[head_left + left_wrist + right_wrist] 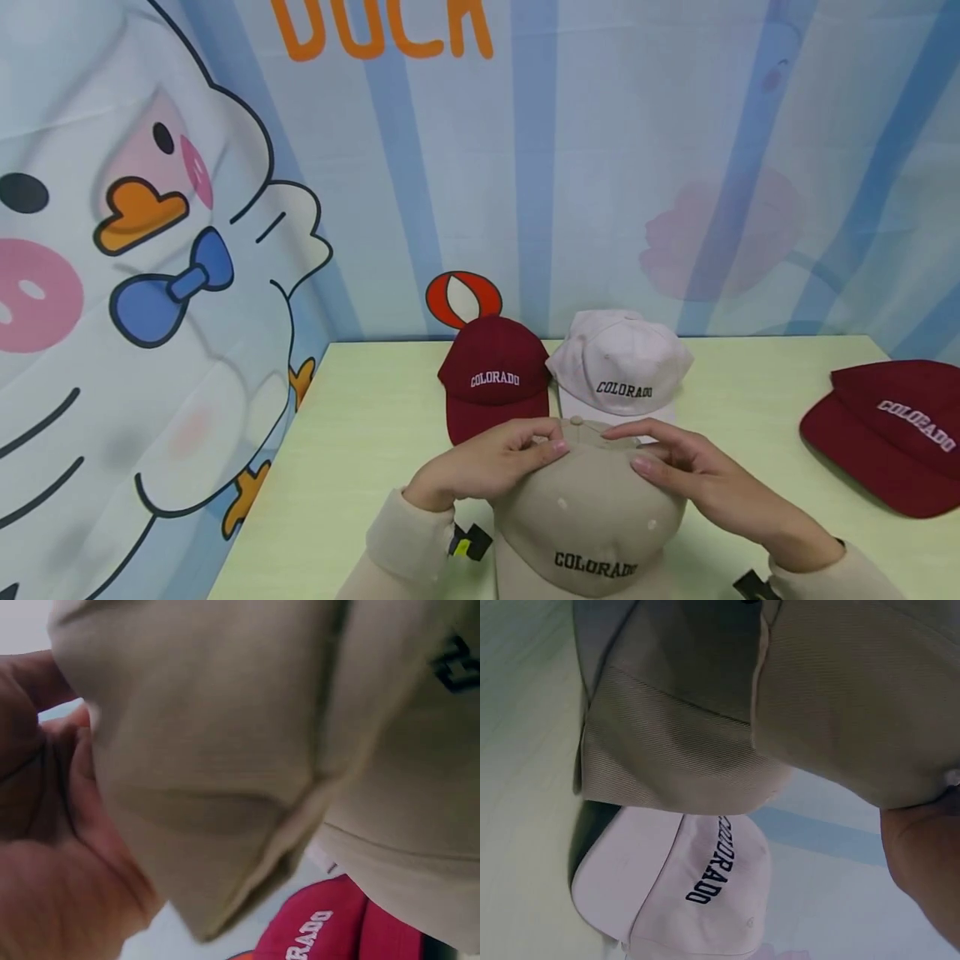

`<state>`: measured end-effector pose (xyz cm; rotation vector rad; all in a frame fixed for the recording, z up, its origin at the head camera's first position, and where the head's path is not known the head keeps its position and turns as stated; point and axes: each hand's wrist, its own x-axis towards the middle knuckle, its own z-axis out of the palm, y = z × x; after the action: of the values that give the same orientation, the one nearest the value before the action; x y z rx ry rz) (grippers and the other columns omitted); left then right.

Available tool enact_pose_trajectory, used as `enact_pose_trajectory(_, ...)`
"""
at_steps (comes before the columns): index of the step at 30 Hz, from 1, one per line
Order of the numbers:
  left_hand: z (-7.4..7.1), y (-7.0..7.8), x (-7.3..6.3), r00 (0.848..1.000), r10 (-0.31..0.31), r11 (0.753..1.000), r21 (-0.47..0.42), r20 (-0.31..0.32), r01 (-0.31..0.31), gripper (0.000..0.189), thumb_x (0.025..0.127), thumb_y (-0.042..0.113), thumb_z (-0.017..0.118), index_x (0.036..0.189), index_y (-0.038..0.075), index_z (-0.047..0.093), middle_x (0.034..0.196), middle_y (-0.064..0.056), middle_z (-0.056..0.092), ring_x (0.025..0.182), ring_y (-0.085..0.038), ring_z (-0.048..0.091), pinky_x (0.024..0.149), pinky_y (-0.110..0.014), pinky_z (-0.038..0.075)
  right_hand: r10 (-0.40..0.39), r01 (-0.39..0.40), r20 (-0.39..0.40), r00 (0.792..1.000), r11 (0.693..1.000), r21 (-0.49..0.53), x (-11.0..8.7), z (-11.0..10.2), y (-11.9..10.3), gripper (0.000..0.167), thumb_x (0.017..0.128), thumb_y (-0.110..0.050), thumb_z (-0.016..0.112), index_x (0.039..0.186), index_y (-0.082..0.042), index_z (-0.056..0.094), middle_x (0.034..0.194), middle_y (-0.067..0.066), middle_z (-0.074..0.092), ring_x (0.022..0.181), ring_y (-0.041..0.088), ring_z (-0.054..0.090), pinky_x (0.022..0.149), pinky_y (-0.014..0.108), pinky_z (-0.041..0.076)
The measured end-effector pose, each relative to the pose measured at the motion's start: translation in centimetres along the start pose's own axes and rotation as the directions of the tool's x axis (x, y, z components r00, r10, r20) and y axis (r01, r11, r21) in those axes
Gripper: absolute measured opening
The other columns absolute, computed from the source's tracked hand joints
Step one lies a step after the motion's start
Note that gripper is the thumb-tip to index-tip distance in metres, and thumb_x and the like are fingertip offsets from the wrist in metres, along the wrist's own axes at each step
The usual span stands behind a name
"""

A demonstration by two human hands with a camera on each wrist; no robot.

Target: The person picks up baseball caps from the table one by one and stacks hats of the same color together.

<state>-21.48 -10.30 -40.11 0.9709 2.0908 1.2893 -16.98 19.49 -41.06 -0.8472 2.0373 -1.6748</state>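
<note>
A beige cap (588, 508) with dark COLORADO lettering is in front of me, crown upward and its lettered front low in the head view. My left hand (487, 458) pinches the crown's upper left, thumb on the near side. The right hand (708, 483) holds the upper right edge, thumb against the fabric and forefinger reaching along the top. Beige cloth (195, 727) fills much of the left wrist view, beside a second lettered beige surface (420, 780). The right wrist view shows two beige layers (840, 697) too; whether they are separate caps I cannot tell.
Behind the beige cap, a maroon cap (495, 371) and a white cap (622, 367) stand side by side. Another maroon cap (892, 442) lies at the far right of the pale table (330, 467). A cartoon-printed cloth (480, 167) hangs behind.
</note>
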Motion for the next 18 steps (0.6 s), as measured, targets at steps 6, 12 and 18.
enact_pose_trajectory(6, -0.4, -1.6, 0.2, 0.997, -0.067, 0.998, -0.002, -0.037, 0.067, 0.023, 0.11, 0.028, 0.05, 0.095, 0.013, 0.06, 0.079, 0.003, 0.057, 0.076, -0.004, 0.059, 0.068, -0.022, 0.046, 0.019, -0.026, -0.075, 0.997, 0.996, -0.091, 0.7, 0.1, 0.8, 0.044, 0.106, -0.01, 0.057, 0.149, -0.007, 0.048, 0.117, 0.013, 0.074, 0.101, 0.018, 0.074, 0.081, 0.036, 0.061)
enact_pose_trajectory(12, -0.6, -2.7, 0.5, 0.992, -0.116, 0.993, -0.016, -0.052, 0.116, 0.026, 0.109, 0.029, 0.051, 0.092, 0.01, 0.057, 0.076, 0.001, 0.055, 0.073, -0.007, 0.057, 0.065, -0.022, 0.045, 0.015, -0.073, -0.231, 0.973, 0.968, -0.242, 1.2, 0.7, 1.9, 0.052, 0.089, -0.018, 0.082, 0.136, -0.017, 0.061, 0.103, 0.007, 0.066, 0.085, 0.011, 0.063, 0.071, 0.028, 0.054)
enact_pose_trajectory(18, -0.8, -2.6, 0.3, 0.98, -0.166, 0.979, 0.097, -0.113, 0.177, 0.027, 0.108, 0.036, 0.054, 0.09, 0.015, 0.059, 0.076, 0.002, 0.054, 0.075, -0.009, 0.056, 0.065, -0.025, 0.046, -0.055, -0.066, -0.326, 0.944, 0.934, -0.351, 1.5, 1.4, 2.7, 0.047, 0.086, -0.022, 0.085, 0.129, -0.02, 0.066, 0.116, 0.002, 0.066, 0.089, 0.009, 0.057, 0.074, 0.025, 0.05)
